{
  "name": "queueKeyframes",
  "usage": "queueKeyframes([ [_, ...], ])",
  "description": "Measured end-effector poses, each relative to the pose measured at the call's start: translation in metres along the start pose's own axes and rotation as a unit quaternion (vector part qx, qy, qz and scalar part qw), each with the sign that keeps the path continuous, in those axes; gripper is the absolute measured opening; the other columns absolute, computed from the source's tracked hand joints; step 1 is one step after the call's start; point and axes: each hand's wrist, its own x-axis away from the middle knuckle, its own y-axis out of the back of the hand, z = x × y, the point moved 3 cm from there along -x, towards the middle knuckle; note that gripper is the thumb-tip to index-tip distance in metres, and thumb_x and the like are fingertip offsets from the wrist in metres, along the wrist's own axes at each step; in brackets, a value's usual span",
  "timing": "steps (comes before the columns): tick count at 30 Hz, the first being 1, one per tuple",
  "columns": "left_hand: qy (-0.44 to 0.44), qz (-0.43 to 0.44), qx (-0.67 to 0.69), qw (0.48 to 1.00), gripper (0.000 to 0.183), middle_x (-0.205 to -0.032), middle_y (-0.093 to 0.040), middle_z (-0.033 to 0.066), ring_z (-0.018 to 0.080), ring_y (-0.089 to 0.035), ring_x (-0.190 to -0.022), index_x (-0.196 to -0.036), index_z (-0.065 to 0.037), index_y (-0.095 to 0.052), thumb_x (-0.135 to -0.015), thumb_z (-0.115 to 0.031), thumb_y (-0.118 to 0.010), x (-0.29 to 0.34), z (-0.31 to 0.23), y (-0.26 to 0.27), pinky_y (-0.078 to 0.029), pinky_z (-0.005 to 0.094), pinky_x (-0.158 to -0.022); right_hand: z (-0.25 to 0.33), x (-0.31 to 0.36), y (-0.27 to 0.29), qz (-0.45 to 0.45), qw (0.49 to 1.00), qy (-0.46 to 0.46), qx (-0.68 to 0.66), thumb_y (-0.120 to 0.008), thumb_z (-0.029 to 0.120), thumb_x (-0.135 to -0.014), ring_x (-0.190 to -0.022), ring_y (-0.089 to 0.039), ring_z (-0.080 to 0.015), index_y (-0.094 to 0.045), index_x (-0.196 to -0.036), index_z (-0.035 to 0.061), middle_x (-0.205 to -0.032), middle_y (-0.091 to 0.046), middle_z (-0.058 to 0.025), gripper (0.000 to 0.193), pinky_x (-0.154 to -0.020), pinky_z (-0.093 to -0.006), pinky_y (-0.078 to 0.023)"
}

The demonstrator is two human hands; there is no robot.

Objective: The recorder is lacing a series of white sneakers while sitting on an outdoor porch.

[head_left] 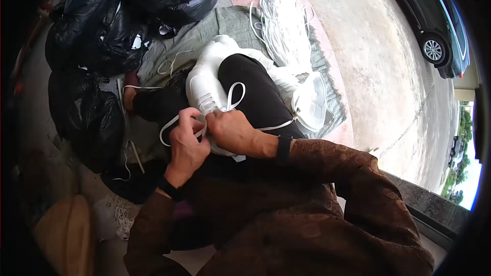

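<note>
A white shoe (200,83) rests between my legs, with its rows of lace holes facing up. Both hands are at its near end, close together. My left hand (188,138) has its fingers bent and pinched on a white shoelace (164,132), which loops out to the left. My right hand (233,130) is closed over the lacing, fingertips against the left hand's; a lace loop stands up just beyond it. Another stretch of lace runs right across my dark trouser leg. What exactly the right fingertips pinch is hidden, though it appears to be the lace.
Black plastic bags (84,117) are heaped along the left and far left. A thick bundle of white laces (284,28) lies on a grey-green cloth (215,20) at the far side. More white shoes (311,102) sit to the right. Beyond the pavement stands a parked car (434,25).
</note>
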Motion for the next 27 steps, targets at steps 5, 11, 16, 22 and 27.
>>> queueKeyframes([
  [5,0.177,-0.029,0.198,0.964,0.048,-0.090,-0.068,0.0141,0.0179,-0.068,-0.079,-0.108,0.002,-0.054,-0.068,0.002,-0.079,0.005,0.006,-0.007,-0.054,0.0303,-0.071,0.005,-0.001,0.016,0.069,0.994,-0.082,-0.015,-0.063,0.011,-0.082,-0.066,-0.068,-0.0272,-0.063,-0.081,-0.0033,-0.076,-0.068,-0.0171,0.014,-0.057,-0.0380,-0.053],
  [11,-0.133,-0.058,0.012,0.989,0.018,-0.095,-0.063,0.0109,0.0197,-0.061,-0.086,-0.086,-0.001,-0.062,-0.086,-0.014,-0.075,0.057,-0.060,-0.030,-0.050,0.0346,-0.071,0.041,0.023,0.095,0.118,0.898,0.035,-0.422,-0.067,0.000,-0.081,-0.066,-0.064,-0.0210,-0.066,-0.089,-0.0016,-0.077,-0.065,-0.0091,0.007,-0.064,-0.0337,-0.050],
  [16,0.111,0.102,0.347,0.926,0.036,-0.060,-0.055,0.0007,0.0090,-0.052,-0.055,-0.076,-0.003,-0.060,-0.104,-0.025,-0.052,0.050,-0.036,-0.047,-0.041,0.0259,-0.052,0.029,0.007,0.083,-0.008,0.902,0.037,-0.429,-0.068,0.002,-0.085,-0.088,-0.065,-0.0203,-0.064,-0.089,0.0049,-0.092,-0.063,-0.0091,0.006,-0.074,-0.0318,-0.052],
  [22,0.079,0.138,0.277,0.948,0.051,-0.058,-0.050,-0.0006,0.0084,-0.047,-0.053,-0.071,-0.003,-0.056,-0.105,-0.040,-0.048,0.034,-0.045,-0.053,-0.038,0.0271,-0.050,-0.058,0.050,0.099,-0.108,0.618,-0.188,-0.756,-0.046,0.014,-0.104,-0.077,-0.057,-0.0167,-0.049,-0.088,0.0070,-0.082,-0.052,-0.0018,0.018,-0.091,-0.0385,-0.050],
  [27,0.108,0.159,0.261,0.946,0.059,-0.053,-0.050,0.0015,0.0094,-0.046,-0.052,-0.062,-0.003,-0.054,-0.104,-0.044,-0.050,0.034,-0.043,-0.045,-0.038,0.0282,-0.049,-0.188,0.084,0.150,-0.275,0.707,-0.244,-0.604,-0.040,-0.002,-0.091,-0.058,-0.033,-0.0070,-0.043,-0.080,0.0120,-0.071,-0.042,0.0022,0.018,-0.055,-0.0247,-0.033],
])
